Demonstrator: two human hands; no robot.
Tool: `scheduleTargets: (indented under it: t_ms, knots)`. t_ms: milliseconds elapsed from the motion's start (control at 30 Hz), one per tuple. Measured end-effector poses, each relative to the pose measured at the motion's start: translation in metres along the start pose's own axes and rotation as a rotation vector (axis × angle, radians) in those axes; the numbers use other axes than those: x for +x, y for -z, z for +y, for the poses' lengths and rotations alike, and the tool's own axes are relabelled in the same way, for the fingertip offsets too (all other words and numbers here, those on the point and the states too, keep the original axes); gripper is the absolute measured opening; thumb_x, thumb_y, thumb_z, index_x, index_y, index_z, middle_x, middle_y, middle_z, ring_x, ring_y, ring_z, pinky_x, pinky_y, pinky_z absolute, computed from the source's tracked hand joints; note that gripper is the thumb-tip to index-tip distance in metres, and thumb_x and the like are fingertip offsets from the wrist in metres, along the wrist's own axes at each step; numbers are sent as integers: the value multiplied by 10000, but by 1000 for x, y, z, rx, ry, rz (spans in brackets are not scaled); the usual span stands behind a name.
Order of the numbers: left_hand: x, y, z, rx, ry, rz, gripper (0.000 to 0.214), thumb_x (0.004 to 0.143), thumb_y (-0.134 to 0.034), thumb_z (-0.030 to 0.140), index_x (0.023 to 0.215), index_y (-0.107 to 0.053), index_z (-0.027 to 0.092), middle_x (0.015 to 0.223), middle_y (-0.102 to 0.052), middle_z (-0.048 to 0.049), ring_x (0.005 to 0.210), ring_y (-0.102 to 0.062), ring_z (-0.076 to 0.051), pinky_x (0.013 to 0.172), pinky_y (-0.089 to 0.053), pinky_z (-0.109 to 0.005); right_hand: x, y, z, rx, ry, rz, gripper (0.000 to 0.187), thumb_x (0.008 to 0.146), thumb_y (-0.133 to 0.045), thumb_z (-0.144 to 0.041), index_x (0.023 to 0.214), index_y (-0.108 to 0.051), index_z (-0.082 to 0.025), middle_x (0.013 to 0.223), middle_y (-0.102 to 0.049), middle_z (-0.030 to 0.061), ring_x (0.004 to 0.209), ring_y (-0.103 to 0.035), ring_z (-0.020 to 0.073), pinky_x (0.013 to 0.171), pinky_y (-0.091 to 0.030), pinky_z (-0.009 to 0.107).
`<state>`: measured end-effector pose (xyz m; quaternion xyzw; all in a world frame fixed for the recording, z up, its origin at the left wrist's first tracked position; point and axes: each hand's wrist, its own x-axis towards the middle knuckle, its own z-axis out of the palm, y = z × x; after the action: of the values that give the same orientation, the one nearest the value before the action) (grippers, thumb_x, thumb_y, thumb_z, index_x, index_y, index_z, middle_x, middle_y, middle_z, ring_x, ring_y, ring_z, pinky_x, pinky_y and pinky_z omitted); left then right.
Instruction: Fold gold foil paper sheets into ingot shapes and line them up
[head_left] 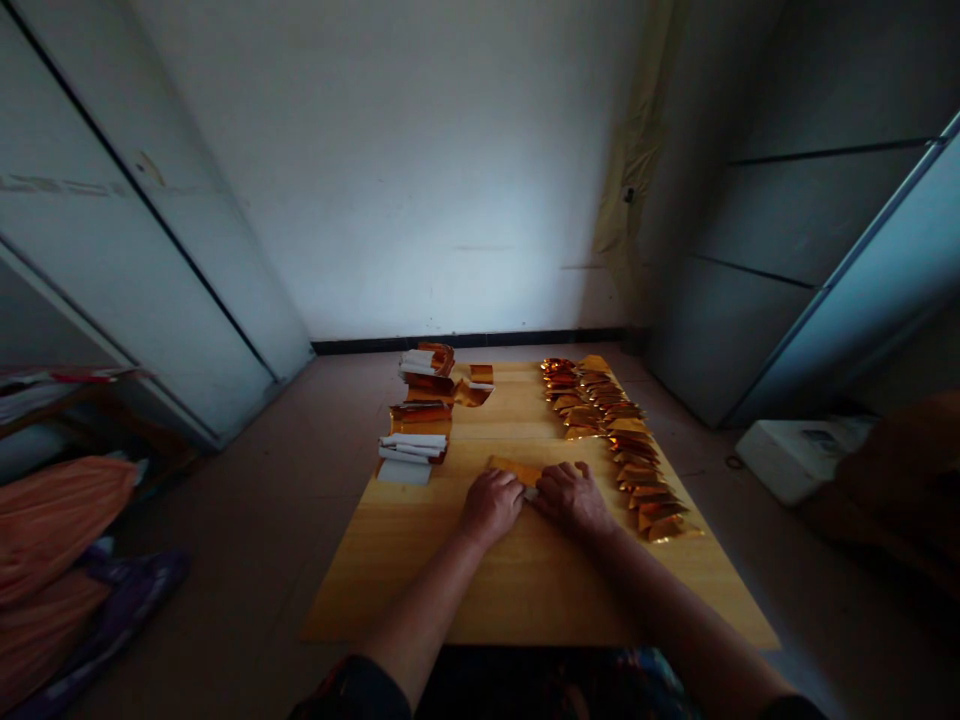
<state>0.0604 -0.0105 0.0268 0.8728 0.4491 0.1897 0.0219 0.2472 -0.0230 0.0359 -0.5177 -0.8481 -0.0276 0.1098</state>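
Dark patterned sleeves at bottom edge. Reached over wooden board; left hand and right hand set on gold foil sheet at mid-board, fingers pressed together, any pinch hidden. Folded foil packets lined up to right; white-and-gold paper stacks piled to left.

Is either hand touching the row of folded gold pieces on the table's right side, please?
No, the left hand and right hand rest on a gold sheet, apart from the row of folded gold pieces.
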Motion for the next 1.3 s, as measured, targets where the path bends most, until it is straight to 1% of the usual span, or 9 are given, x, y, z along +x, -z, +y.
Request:
scheduleTargets:
  t_ms: [133,267,333,400,500,700,867,1100,1300]
  knots:
    - [-1,-4,1,17,15,41,166,841,-503,173,744,-635,199,786,-629,-27,796,-565,-161,754,-439,-296,-3,2,4,25,60,26,179,875,-522,-371,936,-620,-235,1023,-622,48,989,-477,204,885,-260,371]
    - [-3,-4,3,18,31,83,184,847,-493,173,760,-652,208,804,-642,-30,791,-578,-160,735,-444,-299,0,0,5,87,88,58,142,881,-518,-291,894,-645,-228,1033,-623,48,969,-484,186,853,-291,329]
    - [-4,-3,4,14,31,89,186,845,-495,169,771,-660,212,808,-647,-30,790,-583,-161,731,-448,-301,3,-3,5,140,65,59,169,892,-506,-269,841,-661,-226,986,-634,42,934,-494,173,820,-308,304]
    - [-5,-3,4,3,34,95,176,836,-506,164,787,-666,214,811,-652,-29,792,-588,-161,735,-452,-303,6,-7,3,195,3,56,207,901,-495,-270,803,-671,-223,919,-639,38,903,-504,165,791,-320,286]
    - [-5,-4,4,-22,59,112,157,816,-527,150,780,-668,209,815,-658,-30,797,-593,-160,746,-458,-305,12,-9,1,247,-96,42,231,910,-478,-278,813,-681,-221,885,-637,39,890,-518,160,773,-326,274]
    - [-3,-5,4,-93,123,120,167,822,-521,153,724,-650,196,811,-662,-34,825,-596,-160,768,-451,-294,24,-1,-4,159,-210,-92,189,883,-505,-292,831,-667,-210,906,-644,42,902,-536,170,743,-319,268]
    - [-2,-9,3,-141,165,113,110,793,-552,131,742,-625,195,834,-662,-27,850,-598,-157,771,-446,-287,30,3,-6,100,-237,-149,168,861,-514,-271,833,-660,-191,922,-650,49,913,-543,177,735,-307,272]
    - [-2,-9,4,-143,157,122,129,809,-540,137,725,-619,193,829,-658,-27,844,-596,-152,768,-448,-282,22,6,-1,193,-164,-142,124,832,-563,-292,849,-650,-205,925,-627,41,927,-519,176,786,-281,281]
    - [-2,-6,5,-143,165,112,136,798,-533,113,726,-621,188,839,-660,-27,843,-595,-151,769,-448,-282,22,8,-3,158,-187,-159,129,843,-557,-318,854,-651,-231,929,-622,25,928,-517,177,786,-277,293]
